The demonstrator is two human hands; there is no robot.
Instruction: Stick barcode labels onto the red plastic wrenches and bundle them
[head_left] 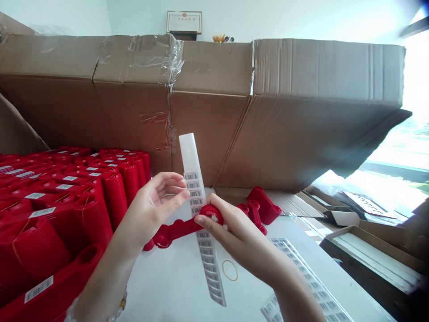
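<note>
My right hand (231, 223) grips a red plastic part (182, 229), a flat bar with a ring at each end, with the thumb on its right ring. A long strip of barcode labels (208, 255) passes upright behind the part and seems held in the same hand. Its upper end is bare white backing. My left hand (161, 201) is at the strip's left edge, fingers bent and thumb apart from them. The fingertips are beside the upper labels; I cannot make out a loose label in them.
Stacked red parts (115, 188) with barcode stickers fill the left side. More red parts (263, 208) lie behind my right hand. A rubber band (230, 270) and label sheets (311, 279) lie on the white table (164, 286). A large cardboard box (208, 116) stands behind; open cartons (375, 255) are right.
</note>
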